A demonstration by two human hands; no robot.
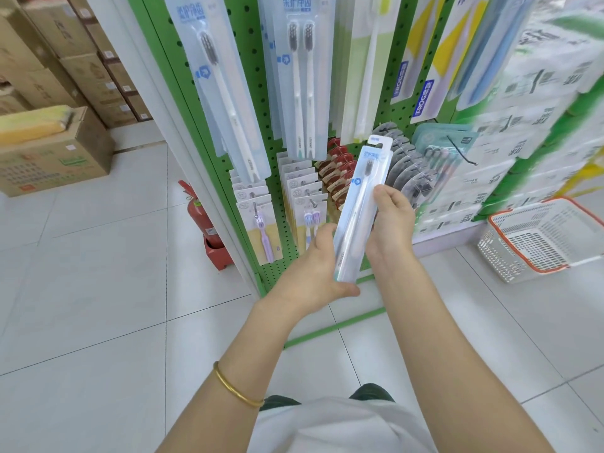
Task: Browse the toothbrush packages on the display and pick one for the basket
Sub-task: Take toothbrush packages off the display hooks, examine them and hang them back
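A pale blue toothbrush package (361, 204) with one white brush inside stands nearly upright in front of the green pegboard display (248, 70). My left hand (318, 269) grips its lower end, thumb across the bottom. My right hand (390, 220) pinches its right edge near the middle. Similar single-brush packs (225, 93) and twin packs (302, 76) hang higher on the display. A white basket with an orange rim (539, 240) sits on the floor to the right, apart from both hands.
Smaller packs (261, 223) hang low on the pegboard. A red fire extinguisher (204, 223) stands at the display's left foot. Cardboard boxes (55, 148) are stacked at the left. Wrapped tissue packs (539, 109) fill the shelf on the right. White tiled floor lies below.
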